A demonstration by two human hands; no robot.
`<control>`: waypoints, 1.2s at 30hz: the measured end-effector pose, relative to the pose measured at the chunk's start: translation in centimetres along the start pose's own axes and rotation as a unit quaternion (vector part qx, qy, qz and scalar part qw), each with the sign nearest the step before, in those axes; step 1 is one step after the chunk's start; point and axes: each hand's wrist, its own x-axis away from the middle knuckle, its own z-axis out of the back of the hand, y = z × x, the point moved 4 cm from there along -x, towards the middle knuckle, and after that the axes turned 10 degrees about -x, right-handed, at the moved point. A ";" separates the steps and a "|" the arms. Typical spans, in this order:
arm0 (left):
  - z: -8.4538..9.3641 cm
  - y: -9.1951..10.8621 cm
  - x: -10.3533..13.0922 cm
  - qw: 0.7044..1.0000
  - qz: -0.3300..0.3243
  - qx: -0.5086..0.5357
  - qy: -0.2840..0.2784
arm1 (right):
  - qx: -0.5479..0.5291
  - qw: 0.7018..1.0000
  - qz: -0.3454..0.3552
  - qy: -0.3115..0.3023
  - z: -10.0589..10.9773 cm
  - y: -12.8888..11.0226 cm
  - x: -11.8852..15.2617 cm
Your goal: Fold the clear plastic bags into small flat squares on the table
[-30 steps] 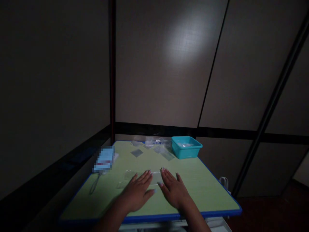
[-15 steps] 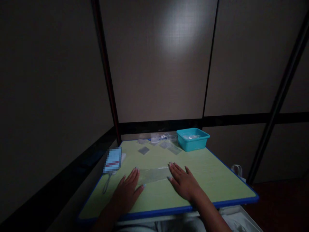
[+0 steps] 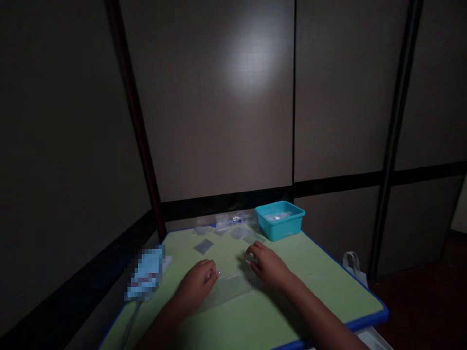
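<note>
Green table (image 3: 310, 277), blue edging. Teal tub (image 3: 280, 226) sits at its far right corner, clear plastic inside. Small grey sheet (image 3: 203, 246) lies flat, far left part. Clear plastic pieces (image 3: 222, 223) spread along the back edge, left of the tub. Light blue item (image 3: 148, 270) at the left edge, pixelated, can't read it; thin strap (image 3: 130, 323) hangs off its near end. Pale bag (image 3: 353, 267) with handles beyond the right edge. Brown panels (image 3: 219, 121) behind, black band (image 3: 226, 201) across, glare on the middle one. Dark reddish floor (image 3: 419, 291) at right.

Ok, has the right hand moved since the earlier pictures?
Yes. Judged against the teal basin, the right hand has come nearer to it; its fingers, laid flat before, are now bent and seem lifted.
</note>
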 end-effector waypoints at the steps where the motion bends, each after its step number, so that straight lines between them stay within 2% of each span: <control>1: -0.2 -0.4 -0.7 1.000 0.015 0.000 0.010 | 0.000 1.000 0.011 0.005 0.3 0.4 -1.0; 4: -1.0 -1.6 -1.8 0.999 0.046 -0.002 0.019 | 0.011 0.999 -0.002 0.031 0.8 2.2 -3.0; 6: -1.3 -1.7 -1.6 1.000 0.025 0.009 0.002 | 0.002 0.999 -0.022 0.045 0.7 3.1 -3.2; 8: -1.5 -1.3 -1.0 0.999 -0.009 0.026 -0.020 | -0.043 0.998 -0.004 0.047 0.5 3.2 -2.7; 11: -1.8 -0.5 -0.1 0.997 -0.049 0.033 -0.052 | -0.121 0.990 0.070 -0.008 -0.1 2.0 -1.4; 14: -2.0 0.1 0.2 0.994 -0.078 0.014 -0.070 | -0.134 0.983 0.111 -0.060 -0.5 0.9 -0.6; 17: -2.1 0.2 0.2 0.994 -0.084 -0.014 -0.073 | -0.127 0.982 0.090 -0.105 -0.9 0.7 -0.4; 21: -2.1 0.0 0.2 0.994 -0.085 -0.023 -0.070 | -0.104 0.973 0.056 -0.199 -1.9 1.1 -0.4; 23: -2.1 0.0 0.3 0.994 -0.088 -0.026 -0.059 | -0.097 0.969 0.052 -0.223 -2.3 1.4 -0.3; 29: -2.0 -0.3 0.3 0.995 -0.077 -0.034 -0.054 | -0.090 0.962 0.021 -0.258 -2.5 1.9 -0.2; 36: -2.2 -0.7 0.3 0.996 -0.074 -0.022 -0.052 | -0.088 0.962 -0.021 -0.257 -2.1 2.5 -0.2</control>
